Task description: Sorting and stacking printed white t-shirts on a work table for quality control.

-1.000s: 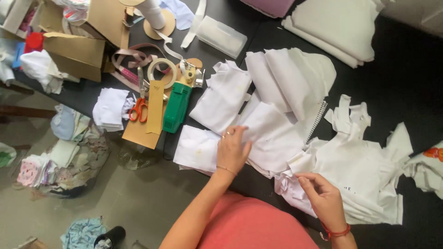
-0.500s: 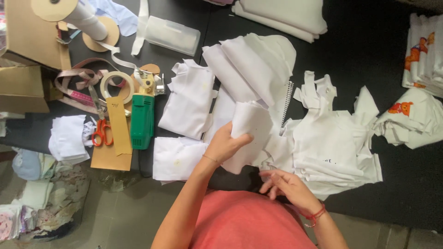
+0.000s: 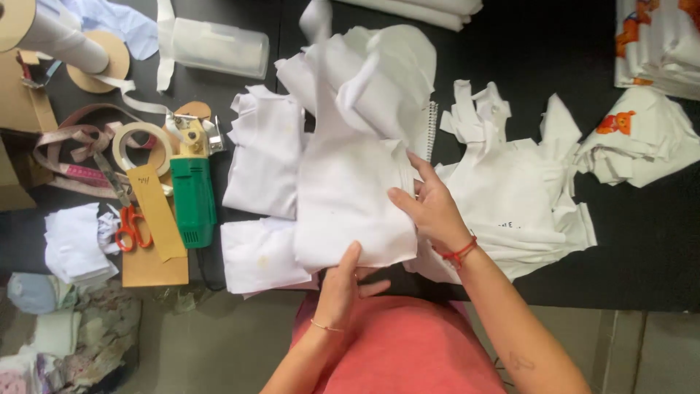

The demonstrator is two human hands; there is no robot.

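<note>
A stack of white cut fabric pieces (image 3: 350,197) is lifted off the black table (image 3: 554,44) in front of me. My left hand (image 3: 344,281) grips the stack's lower edge from below. My right hand (image 3: 429,206), with a red thread bracelet on the wrist, holds the stack's right edge with the fingers spread on the cloth. Under and around the stack lie more white fabric pieces (image 3: 264,157), and to the right a white cut garment piece (image 3: 510,197) lies flat. A spiral notebook edge (image 3: 432,128) shows behind the stack.
A green electric cloth cutter (image 3: 192,197), red-handled scissors (image 3: 130,226), a tape roll (image 3: 140,146), a measuring tape (image 3: 69,157) and cardboard patterns (image 3: 154,255) lie at the left. A clear plastic box (image 3: 213,47) sits at the back. Printed white garments (image 3: 642,138) are at the right. Scraps (image 3: 65,335) cover the floor.
The view has shifted left. Both hands have gathered the white pieces into one stack and raised it; my right hand moved up from the table edge onto the stack.
</note>
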